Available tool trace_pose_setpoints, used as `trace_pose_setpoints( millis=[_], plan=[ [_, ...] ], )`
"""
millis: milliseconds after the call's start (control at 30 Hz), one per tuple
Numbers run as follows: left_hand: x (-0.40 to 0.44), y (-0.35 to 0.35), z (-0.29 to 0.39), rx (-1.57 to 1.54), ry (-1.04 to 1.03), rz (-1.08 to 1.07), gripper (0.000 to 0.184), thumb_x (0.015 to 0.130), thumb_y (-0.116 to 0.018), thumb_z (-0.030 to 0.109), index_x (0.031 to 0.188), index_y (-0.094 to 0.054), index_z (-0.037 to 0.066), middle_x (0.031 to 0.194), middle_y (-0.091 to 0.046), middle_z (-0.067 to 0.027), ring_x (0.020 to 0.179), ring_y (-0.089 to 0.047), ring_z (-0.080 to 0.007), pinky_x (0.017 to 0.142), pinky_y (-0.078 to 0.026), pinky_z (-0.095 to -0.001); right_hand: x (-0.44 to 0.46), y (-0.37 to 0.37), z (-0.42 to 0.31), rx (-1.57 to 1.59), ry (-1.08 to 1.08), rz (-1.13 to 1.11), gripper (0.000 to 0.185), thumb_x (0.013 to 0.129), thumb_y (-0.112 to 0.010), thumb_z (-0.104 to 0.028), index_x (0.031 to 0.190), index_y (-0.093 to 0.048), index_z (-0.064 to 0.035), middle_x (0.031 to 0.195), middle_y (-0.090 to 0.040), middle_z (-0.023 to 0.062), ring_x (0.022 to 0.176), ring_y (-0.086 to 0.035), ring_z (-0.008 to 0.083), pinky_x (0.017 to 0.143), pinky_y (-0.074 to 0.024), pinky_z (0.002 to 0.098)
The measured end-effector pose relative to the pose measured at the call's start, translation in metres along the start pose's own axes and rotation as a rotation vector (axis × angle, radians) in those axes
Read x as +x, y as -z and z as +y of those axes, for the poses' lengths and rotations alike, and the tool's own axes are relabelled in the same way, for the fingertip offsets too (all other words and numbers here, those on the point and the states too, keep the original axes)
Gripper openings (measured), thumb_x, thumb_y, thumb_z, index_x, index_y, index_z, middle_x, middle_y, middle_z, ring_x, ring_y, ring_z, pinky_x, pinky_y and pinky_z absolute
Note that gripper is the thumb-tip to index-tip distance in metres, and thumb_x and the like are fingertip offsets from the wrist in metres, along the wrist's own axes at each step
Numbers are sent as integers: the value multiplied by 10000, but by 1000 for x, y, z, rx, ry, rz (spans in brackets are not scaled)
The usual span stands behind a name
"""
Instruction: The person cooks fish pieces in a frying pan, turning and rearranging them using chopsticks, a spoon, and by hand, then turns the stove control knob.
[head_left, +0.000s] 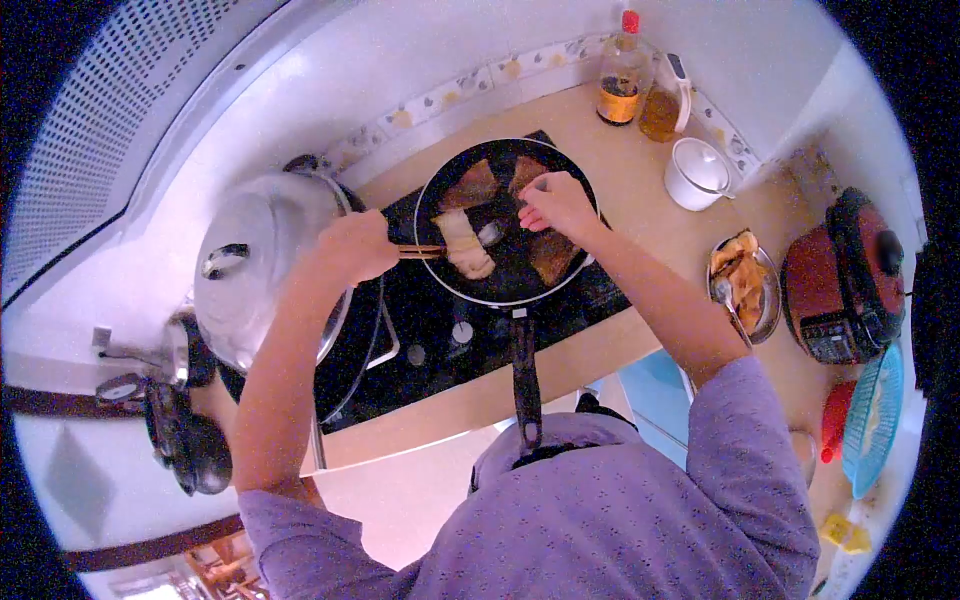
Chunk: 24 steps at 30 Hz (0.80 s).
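My left hand (357,247) is closed around a pair of chopsticks (422,251), whose tips reach a pale, folded slice of food (463,243) in the black frying pan (505,285). Over the right side of the pan is my right hand (560,208), its fingers curled together. Whether anything is between them I cannot make out. Browned slices lie in the pan: one at the upper left (470,187), one at the upper right (524,174) partly behind my right hand, and one at the lower right (553,256). The pan's handle (525,380) points toward my body.
A big lidded metal pot (265,265) stands left of the pan on the black cooktop (430,330). On the right are a metal dish of browned food (768,300), a red cooker (835,285) and a white lidded pot (697,175). Behind stand a red-capped bottle (620,85) and an oil jug (663,105).
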<state>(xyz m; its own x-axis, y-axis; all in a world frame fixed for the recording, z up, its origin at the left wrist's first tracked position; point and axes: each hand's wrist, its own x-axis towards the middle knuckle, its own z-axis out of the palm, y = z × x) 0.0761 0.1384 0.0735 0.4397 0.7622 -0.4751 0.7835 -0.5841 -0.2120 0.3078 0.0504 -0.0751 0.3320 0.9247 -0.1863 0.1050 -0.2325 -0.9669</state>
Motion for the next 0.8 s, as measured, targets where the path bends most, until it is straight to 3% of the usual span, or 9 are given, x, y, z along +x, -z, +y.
trace_pose_setpoints(
  millis=[167,233,467,733,800],
  plan=[
    [3,-9,-5,-48,-28,-18,293,757,-533,175,806,-648,-90,695,-648,-232,673,-666,-351,716,-532,-431,-12,-6,-10,-45,43,-23,239,868,-508,-121,950,-587,89,764,-654,171,637,-666,203,562,-556,293],
    [8,-19,-11,-68,-57,76,321,793,-578,301,667,-683,25,546,-611,-163,497,-624,-309,547,-523,-424,-19,-7,-16,-40,60,-27,239,869,-506,-121,950,-587,89,763,-655,168,636,-665,197,561,-556,291],
    [5,-21,-21,-78,-71,36,300,796,-574,300,702,-699,43,539,-601,-154,482,-612,-301,536,-508,-430,-35,-12,-30,-58,103,-23,244,871,-500,-126,949,-590,88,759,-657,163,630,-664,184,555,-554,281],
    [-9,-22,-13,-255,-98,-12,272,809,-589,322,760,-712,84,543,-600,-108,437,-591,-232,488,-499,-385,-40,-4,-31,-115,178,7,239,875,-506,-129,943,-600,81,757,-658,158,635,-665,183,557,-554,279],
    [-13,-21,-9,-365,-85,-21,275,782,-597,285,769,-705,33,557,-597,-118,445,-597,-237,482,-506,-364,-39,-2,-31,-117,184,6,239,878,-508,-132,944,-601,78,757,-658,156,635,-664,182,559,-553,279]
  ],
)
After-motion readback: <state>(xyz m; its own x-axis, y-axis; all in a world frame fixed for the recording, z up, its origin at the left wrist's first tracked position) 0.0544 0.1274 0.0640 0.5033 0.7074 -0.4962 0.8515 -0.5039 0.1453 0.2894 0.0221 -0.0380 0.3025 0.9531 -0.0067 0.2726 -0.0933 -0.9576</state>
